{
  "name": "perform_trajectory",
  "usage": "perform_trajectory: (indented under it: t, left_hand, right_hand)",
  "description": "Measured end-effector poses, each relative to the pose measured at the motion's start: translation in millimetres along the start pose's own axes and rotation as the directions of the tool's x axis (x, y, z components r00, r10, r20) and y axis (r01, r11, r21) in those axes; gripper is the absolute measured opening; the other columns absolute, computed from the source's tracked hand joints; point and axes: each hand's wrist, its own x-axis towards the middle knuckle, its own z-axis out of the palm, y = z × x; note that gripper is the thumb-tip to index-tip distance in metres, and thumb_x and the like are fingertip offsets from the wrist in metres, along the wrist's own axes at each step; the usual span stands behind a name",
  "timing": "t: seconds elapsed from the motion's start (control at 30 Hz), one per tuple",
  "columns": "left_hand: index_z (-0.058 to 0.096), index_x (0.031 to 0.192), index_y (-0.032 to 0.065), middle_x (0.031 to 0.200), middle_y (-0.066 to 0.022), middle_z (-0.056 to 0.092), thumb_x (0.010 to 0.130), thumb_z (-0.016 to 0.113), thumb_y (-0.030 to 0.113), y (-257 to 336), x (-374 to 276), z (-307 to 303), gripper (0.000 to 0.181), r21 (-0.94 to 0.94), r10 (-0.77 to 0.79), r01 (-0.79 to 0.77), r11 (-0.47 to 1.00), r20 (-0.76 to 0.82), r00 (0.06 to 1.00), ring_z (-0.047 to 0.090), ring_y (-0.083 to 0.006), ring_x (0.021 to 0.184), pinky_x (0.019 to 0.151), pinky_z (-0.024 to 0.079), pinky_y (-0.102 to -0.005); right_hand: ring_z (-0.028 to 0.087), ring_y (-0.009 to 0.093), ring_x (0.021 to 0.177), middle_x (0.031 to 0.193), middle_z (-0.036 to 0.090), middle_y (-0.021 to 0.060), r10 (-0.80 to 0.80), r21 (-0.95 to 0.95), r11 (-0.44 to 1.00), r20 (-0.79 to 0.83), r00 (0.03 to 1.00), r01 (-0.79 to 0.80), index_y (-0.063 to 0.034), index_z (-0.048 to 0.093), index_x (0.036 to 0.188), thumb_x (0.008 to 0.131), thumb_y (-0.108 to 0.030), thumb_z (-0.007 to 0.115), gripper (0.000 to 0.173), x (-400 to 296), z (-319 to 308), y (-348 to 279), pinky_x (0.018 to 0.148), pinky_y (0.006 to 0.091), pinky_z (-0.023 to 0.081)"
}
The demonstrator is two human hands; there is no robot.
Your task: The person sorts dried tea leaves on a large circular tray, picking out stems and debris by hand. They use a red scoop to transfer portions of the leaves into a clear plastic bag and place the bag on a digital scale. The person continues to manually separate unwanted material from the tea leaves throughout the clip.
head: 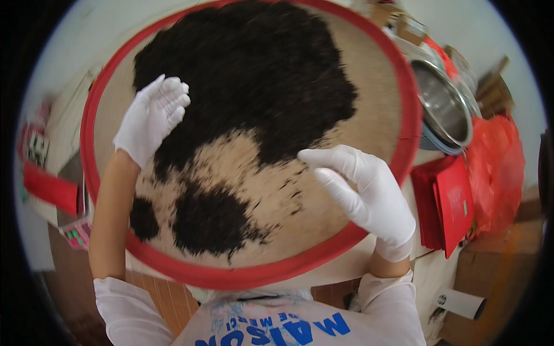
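A large round tray with a red rim (402,108) lies before me, holding a big heap of dark, dry, loose leaves that look like tea (255,73). Two smaller piles of the same material, one rounder and larger (210,218), one small (144,218), lie near the tray's front left, with scattered bits to their right. My left hand (156,112), in a white glove, is over the heap's left edge, palm turned up and fingers slightly curled, holding nothing visible. My right hand (363,190), also gloved in white, is above the tray's right front, thumb and fingers apart, nothing between them.
On the right stand a steel bowl (446,104) in a blue basket (433,140), red folders or bags (450,203), a red plastic bag (497,168) and cardboard boxes (411,30). A white cylinder (461,302) is at lower right. A red object (49,186) lies at the left.
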Motion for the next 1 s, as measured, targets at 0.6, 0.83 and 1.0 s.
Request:
perform_trajectory:
  t: [0.6,0.83,1.0]
  left_hand:
    - [0.061,0.104,0.0088,0.099,-0.0011,0.063,0.099,0.056,0.026,-49,-53,-154,0.018,-0.237,-0.044,0.025,0.971,-0.075,0.996,0.051,-0.0023,0.065,0.053,0.042,-0.0156]
    - [0.060,0.104,0.0112,0.099,0.0010,0.065,0.100,0.054,0.025,-54,-55,-165,0.015,-0.307,-0.096,0.072,0.949,-0.063,0.993,0.054,-0.0027,0.065,0.052,0.045,-0.0155]
    - [0.062,0.106,0.0128,0.099,0.0014,0.067,0.100,0.054,0.023,-55,-54,-167,0.014,-0.335,-0.124,0.092,0.938,-0.074,0.990,0.055,-0.0028,0.065,0.051,0.046,-0.0154]
  right_hand:
    - [0.064,0.035,0.091,0.102,0.064,0.0169,0.092,-0.113,0.993,0.629,0.772,-0.027,-0.0020,0.053,0.131,0.092,-0.013,0.061,0.041,6,160,-30,0.078,0.0396,0.053]
    - [0.057,0.038,0.113,0.127,0.055,0.0238,-0.042,-0.248,0.950,0.501,0.864,0.190,-0.0010,0.051,0.132,0.086,-0.025,0.071,0.056,49,189,-24,0.096,0.0422,0.048]
    - [0.061,0.032,0.107,0.122,0.059,0.0167,-0.342,-0.004,0.894,0.642,0.686,0.448,-0.0037,0.061,0.117,0.085,-0.022,0.069,0.038,52,214,-26,0.090,0.0412,0.051]
